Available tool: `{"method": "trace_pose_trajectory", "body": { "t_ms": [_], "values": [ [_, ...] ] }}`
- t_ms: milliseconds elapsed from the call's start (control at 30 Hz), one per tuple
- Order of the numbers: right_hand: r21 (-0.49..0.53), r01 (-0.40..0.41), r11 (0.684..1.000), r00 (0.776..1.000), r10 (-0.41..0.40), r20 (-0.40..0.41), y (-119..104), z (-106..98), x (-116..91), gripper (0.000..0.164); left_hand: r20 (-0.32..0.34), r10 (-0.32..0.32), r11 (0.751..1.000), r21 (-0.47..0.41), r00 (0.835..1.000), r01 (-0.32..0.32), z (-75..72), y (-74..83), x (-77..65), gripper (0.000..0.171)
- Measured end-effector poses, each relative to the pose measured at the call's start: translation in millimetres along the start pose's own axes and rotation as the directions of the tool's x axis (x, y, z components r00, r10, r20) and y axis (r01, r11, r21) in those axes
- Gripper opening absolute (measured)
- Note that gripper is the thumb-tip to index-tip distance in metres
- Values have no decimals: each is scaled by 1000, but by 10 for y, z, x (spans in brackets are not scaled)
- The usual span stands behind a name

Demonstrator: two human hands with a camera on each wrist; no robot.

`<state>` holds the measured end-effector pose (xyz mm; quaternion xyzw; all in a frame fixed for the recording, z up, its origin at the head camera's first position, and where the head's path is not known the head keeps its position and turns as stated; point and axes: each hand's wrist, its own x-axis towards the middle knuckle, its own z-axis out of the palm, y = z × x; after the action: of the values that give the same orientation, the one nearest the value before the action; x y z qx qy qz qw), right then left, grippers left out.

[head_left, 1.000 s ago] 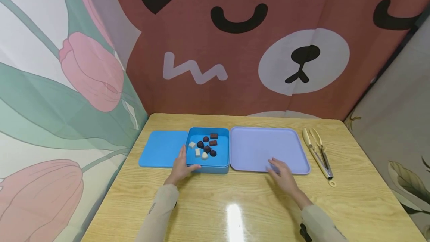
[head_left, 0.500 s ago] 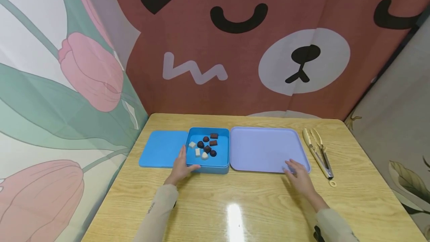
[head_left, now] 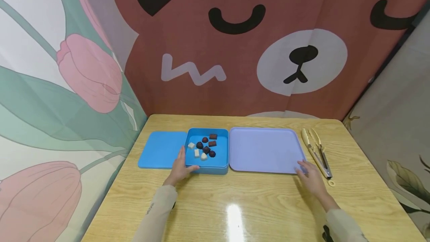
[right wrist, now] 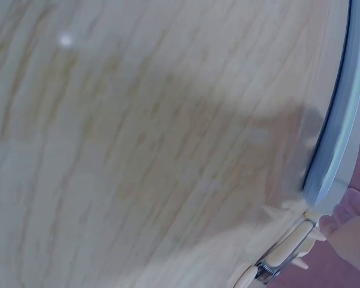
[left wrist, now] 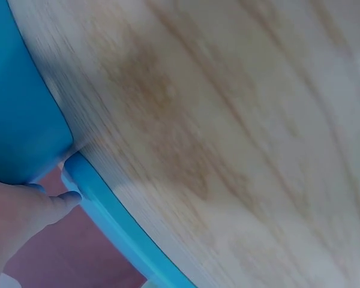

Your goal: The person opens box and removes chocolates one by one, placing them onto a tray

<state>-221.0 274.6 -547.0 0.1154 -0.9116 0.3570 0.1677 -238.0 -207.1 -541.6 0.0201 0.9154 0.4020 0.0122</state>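
In the head view, my left hand (head_left: 179, 169) rests at the front left corner of a blue box (head_left: 209, 170), fingers along its left side and thumb against its front. Inside lie several dark chocolates (head_left: 206, 149) and white chocolates (head_left: 196, 153). My right hand (head_left: 313, 179) is over the front right corner of a lilac tray (head_left: 263, 148), fingers loosely extended, holding nothing; whether it touches the rim is unclear. Tongs (head_left: 317, 156) with cream tips lie just right of the tray. The right wrist view has the tray's rim (right wrist: 339, 114) beside my fingertips (right wrist: 329, 225).
A flat blue lid (head_left: 162, 150) lies left of the box, partly behind my left hand. Box and tray stand side by side on a wooden table (head_left: 208, 204). Printed cloth (head_left: 188, 100) hangs behind the table's back edge.
My right hand has moved rightward along the tray's front edge, from near its middle to its front right corner. My left hand has stayed at the box.
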Motion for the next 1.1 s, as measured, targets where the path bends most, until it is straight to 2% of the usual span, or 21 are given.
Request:
{"method": "trace_pose_trajectory", "body": {
  "t_ms": [333, 600, 800, 1100],
  "values": [
    [-86, -76, 993, 997, 75, -12, 133, -184, 7, 32, -3, -17, 1000, -18, 1000, 17, -6, 4, -6, 106],
    [-112, -111, 987, 992, 103, -73, 229, -284, -28, 32, 6, -24, 1000, -18, 1000, 24, -36, 39, -23, 104],
    [-175, -161, 971, 986, 153, -62, 289, -358, -40, 32, 8, -11, 1000, -12, 1000, 11, -25, 17, -9, 105],
    [-192, -235, 953, 972, 230, -48, 389, -452, -20, 33, 9, -26, 1000, -11, 1000, 26, -15, 20, -2, 106]
  ]
}}
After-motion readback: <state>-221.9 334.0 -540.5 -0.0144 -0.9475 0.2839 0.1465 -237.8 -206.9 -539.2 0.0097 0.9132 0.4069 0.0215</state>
